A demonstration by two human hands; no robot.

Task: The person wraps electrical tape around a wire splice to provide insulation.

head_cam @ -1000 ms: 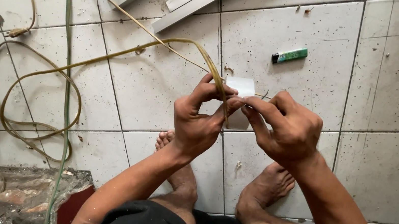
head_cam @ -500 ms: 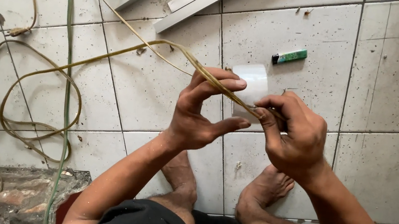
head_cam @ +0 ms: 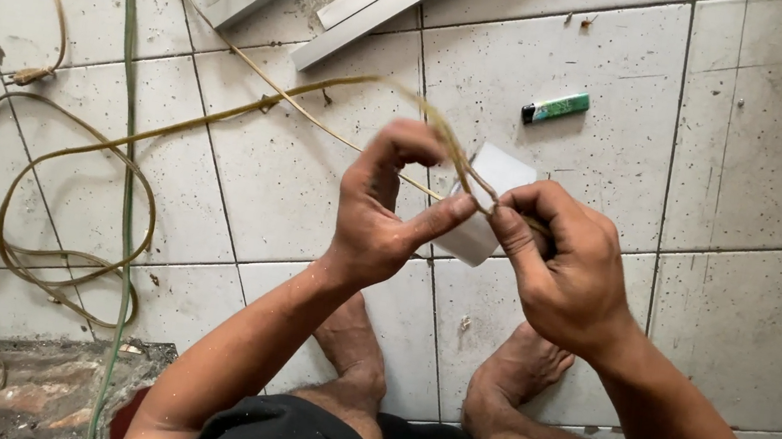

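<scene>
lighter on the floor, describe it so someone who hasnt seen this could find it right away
Start at the pale tiled floor and look up past the two hands to the tile beyond the right hand. The lighter lies flat there, alone and touching nothing. It is the one small green stick with a black end, unlike the long yellowish cable on the left.

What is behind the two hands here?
A small white box shows between the left hand and right hand, with the yellowish cord crossing it. Its lower part is covered by fingers.
</scene>
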